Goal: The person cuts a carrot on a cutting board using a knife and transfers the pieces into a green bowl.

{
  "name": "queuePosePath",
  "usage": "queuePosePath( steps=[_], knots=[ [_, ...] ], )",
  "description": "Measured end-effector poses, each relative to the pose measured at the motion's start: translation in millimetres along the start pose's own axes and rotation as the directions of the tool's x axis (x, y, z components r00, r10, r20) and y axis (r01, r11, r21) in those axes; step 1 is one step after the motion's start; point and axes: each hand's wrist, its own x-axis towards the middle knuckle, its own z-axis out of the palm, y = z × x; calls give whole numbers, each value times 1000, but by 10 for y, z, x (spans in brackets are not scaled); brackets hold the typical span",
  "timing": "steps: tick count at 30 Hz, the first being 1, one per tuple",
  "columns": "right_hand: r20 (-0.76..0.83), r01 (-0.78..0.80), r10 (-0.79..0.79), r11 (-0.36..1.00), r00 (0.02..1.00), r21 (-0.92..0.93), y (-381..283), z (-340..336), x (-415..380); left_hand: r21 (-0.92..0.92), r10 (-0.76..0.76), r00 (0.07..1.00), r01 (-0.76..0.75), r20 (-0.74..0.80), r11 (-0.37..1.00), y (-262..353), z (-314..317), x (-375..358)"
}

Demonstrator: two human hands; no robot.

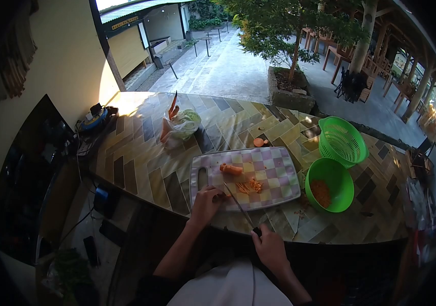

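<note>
Left hand (207, 203): curled, pressed on a small carrot piece (222, 196) at the near edge of the cutting board (274, 168), frame centre.
Right hand (270, 248): closed around the knife (238, 204) handle, blade angled toward the left hand.
Carrot chunk (231, 169): lying mid-board.
Chopped carrot (252, 185): heaped beside the blade.
Green bowl (338, 173): right of the board, below the green colander (341, 141).
</note>
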Motion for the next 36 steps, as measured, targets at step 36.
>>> queuePosePath(
  steps=[36],
  knots=[
    [74, 45, -25, 957, 997, -286, -196, 3, 128, 2, -44, 998, 44, -55, 999, 64, 54, -49]
  ],
)
